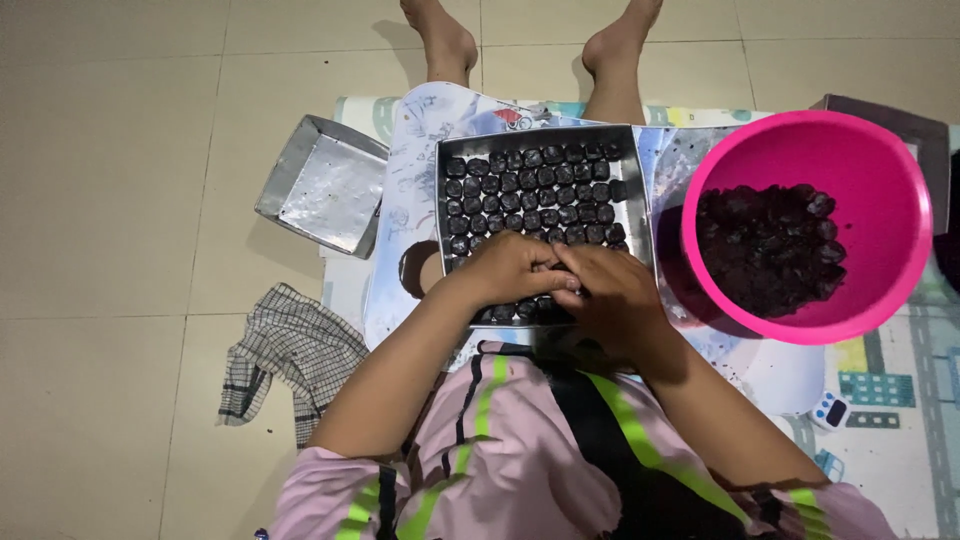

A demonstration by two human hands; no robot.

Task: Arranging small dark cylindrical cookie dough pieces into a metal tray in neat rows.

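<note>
Floor: pale square tiles, with the person seated on it, legs stretched ahead and bare feet at the top of the view.
Mat: a printed play mat lies under the work area and runs off to the right.
Pink bowl: a large round plastic basin sits on the mat to the right of the tray, holding a dark, glossy heap of sticky mass.
Steel tray: a square metal tray rests on the lap over a printed sheet, its edges roughly square to the view; its near edge is hidden under the hands.
Dark pieces: small dark lumps stand in close, straight rows that fill the tray from the far rim down to the hands.
Empty tray: a second metal tray lies tilted on the floor to the left, well apart from the hands.
Cloth: a crumpled checked cloth lies on the tiles beside the left elbow.
Left hand: reaches in from the lower left, palm down, fingers curled, resting on the near rows; its fingertips meet the right hand.
Right hand: comes from the lower right, knuckles up, fingers bent down onto the same rows.
Grip: both grips are partly closed, fingertips pressed together over the pieces; whether a piece is pinched between them cannot be told.
</note>
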